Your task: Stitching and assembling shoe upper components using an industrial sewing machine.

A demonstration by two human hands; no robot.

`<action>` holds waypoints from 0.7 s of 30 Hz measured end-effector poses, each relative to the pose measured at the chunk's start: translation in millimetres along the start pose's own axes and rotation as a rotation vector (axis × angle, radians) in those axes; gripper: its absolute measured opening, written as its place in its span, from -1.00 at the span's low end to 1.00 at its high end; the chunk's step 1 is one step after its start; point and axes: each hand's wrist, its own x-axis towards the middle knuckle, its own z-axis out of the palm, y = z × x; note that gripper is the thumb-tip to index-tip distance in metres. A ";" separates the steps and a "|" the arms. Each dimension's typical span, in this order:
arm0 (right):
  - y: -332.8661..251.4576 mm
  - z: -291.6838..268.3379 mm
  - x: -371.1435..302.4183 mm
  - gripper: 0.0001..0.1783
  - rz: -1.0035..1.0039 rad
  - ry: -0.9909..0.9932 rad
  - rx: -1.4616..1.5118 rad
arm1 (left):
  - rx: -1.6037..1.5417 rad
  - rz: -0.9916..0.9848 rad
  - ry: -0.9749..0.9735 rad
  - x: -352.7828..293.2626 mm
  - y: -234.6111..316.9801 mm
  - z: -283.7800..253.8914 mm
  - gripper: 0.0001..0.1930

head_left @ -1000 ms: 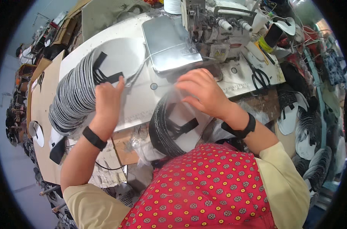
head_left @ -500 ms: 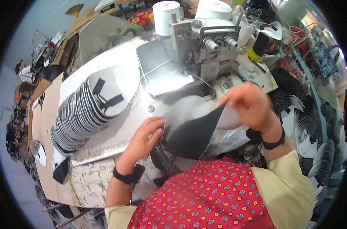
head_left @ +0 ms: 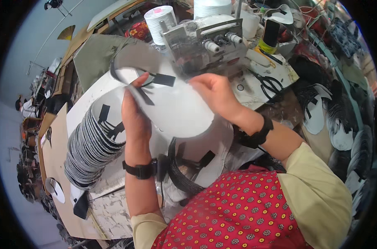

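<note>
A curved white panel with a dark edge and black strips is held up between my hands. My left hand grips its left side, the thumb and fingers closed around the edge. My right hand pinches at the panel's upper right edge. Left of my left hand, a long leaning stack of similar panels lies on the table, white inside with black strips. Another white panel with a black tab lies below my hands, beside a bundle of dark-edged pieces near my apron.
Behind my hands stands a sewing machine, with white thread cones at its back. Black-handled scissors and a phone are on its right side. More panels pile up at the right.
The panel has been lifted up and to the left and turned from its dark face to its white one. Both hands moved with it. The scissors and the panel below now show.
</note>
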 end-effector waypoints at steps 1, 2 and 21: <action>3.9 -0.9 -6.5 -0.79 0.036 -0.039 -0.042 | 0.049 0.004 0.067 7.1 -5.8 -1.7 -0.57; 7.6 -2.6 -13.1 -0.81 0.012 -0.091 -0.044 | 0.117 -0.010 0.148 14.6 -12.9 -5.6 -0.70; -7.9 -14.4 -2.0 -0.72 -0.625 -0.108 -0.340 | 0.618 -0.184 -0.297 -61.1 27.0 28.9 -0.85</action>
